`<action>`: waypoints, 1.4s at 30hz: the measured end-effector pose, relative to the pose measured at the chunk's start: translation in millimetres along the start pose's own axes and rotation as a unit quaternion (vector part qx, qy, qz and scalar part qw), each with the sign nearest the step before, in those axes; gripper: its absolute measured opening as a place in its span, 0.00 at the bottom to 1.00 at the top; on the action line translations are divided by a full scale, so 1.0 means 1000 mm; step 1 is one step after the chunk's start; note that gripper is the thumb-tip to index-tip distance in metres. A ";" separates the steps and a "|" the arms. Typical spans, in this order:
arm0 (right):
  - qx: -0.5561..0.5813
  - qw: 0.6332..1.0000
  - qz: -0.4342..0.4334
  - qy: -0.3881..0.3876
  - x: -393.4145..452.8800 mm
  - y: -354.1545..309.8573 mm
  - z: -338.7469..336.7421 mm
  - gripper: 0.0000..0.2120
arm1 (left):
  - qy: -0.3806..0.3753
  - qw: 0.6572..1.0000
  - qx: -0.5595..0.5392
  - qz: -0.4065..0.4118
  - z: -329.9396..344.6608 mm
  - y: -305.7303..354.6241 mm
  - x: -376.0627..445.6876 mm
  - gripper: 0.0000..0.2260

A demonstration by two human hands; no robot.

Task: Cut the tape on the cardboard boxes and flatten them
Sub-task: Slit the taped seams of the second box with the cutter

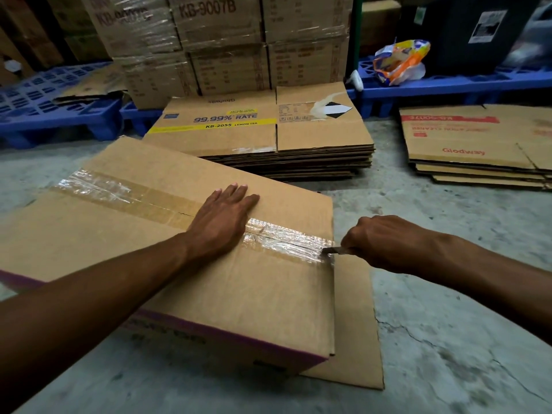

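A brown cardboard box (245, 294) with a purple lower band lies on the concrete floor. Clear tape (119, 189) runs along its top seam from far left to near right. My left hand (222, 218) presses flat on the box top, fingers straight, across the seam. My right hand (385, 243) grips a small knife (333, 250) at the box's right edge. Its blade tip touches the crinkled tape end there. A loose flap (355, 324) sticks out to the right under my right hand.
A stack of flattened boxes (268, 135) lies just behind the box, and a second flat stack (478, 144) at the right. Shrink-wrapped cartons (227, 43) stand on blue pallets (44, 106) at the back. A colourful plastic bag (400, 61) sits on the right pallet.
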State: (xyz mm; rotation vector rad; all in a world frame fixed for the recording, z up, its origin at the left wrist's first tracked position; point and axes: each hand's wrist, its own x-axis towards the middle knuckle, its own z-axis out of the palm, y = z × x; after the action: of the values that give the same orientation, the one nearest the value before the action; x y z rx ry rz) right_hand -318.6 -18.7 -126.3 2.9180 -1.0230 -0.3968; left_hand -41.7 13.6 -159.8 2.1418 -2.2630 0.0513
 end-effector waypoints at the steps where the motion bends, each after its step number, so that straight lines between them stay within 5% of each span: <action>1: -0.006 1.000 0.007 -0.008 -0.003 -0.001 -0.002 0.11 | 0.000 1.000 0.001 0.003 0.000 -0.001 0.001 0.21; 7: 0.024 0.990 0.128 -0.055 -0.030 0.007 0.002 0.05 | -0.008 1.000 0.003 -0.001 -0.003 -0.002 0.001 0.21; 9: 0.222 0.955 0.194 -0.019 -0.031 0.008 0.015 0.06 | -0.008 1.000 -0.012 0.001 -0.006 -0.003 0.002 0.21; 11: 0.443 0.867 0.225 0.031 -0.027 -0.002 0.021 0.09 | 0.007 1.000 -0.018 -0.013 -0.016 -0.011 0.003 0.21; 14: 0.558 0.788 0.244 0.092 -0.013 -0.018 0.023 0.11 | 0.020 0.994 0.023 -0.109 -0.038 -0.052 0.000 0.22; 18: 0.524 0.792 0.282 0.133 0.009 -0.021 0.016 0.12 | 0.002 0.943 0.043 -0.330 -0.063 -0.120 -0.023 0.31; 22: 0.588 0.748 0.286 0.118 0.029 -0.033 -0.003 0.11 | 0.016 0.887 -0.001 -0.462 -0.074 -0.154 -0.047 0.42; 26: 0.550 0.774 0.298 0.101 0.034 -0.047 -0.008 0.12 | 0.066 0.876 -0.031 -0.477 -0.074 -0.156 -0.044 0.41; 29: 0.567 0.765 0.305 0.016 0.011 -0.047 -0.029 0.13 | 0.105 0.888 -0.042 -0.445 -0.082 -0.163 -0.030 0.38; 31: 0.517 0.803 0.296 -0.014 -0.001 -0.039 -0.045 0.13 | 0.123 0.907 -0.057 -0.398 -0.089 -0.160 -0.015 0.36; 34: 0.394 0.868 0.276 0.121 0.004 -0.019 -0.059 0.12 | 0.141 0.936 -0.059 -0.316 -0.091 -0.137 0.004 0.31; 36: 0.378 0.867 0.242 0.215 0.022 -0.008 -0.062 0.13 | 0.149 0.933 -0.048 -0.324 -0.088 -0.122 -0.002 0.31; 42: 0.371 0.896 0.155 0.188 0.106 -0.021 -0.039 0.14 | 0.182 0.865 -0.105 -0.456 -0.058 -0.107 -0.102 0.41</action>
State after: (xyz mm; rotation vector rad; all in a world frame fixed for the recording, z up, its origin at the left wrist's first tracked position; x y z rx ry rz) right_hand -216.1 -70.2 -115.4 3.0869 -1.8318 0.7043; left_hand 70.9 111.6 -105.4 2.5442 -0.8664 0.1591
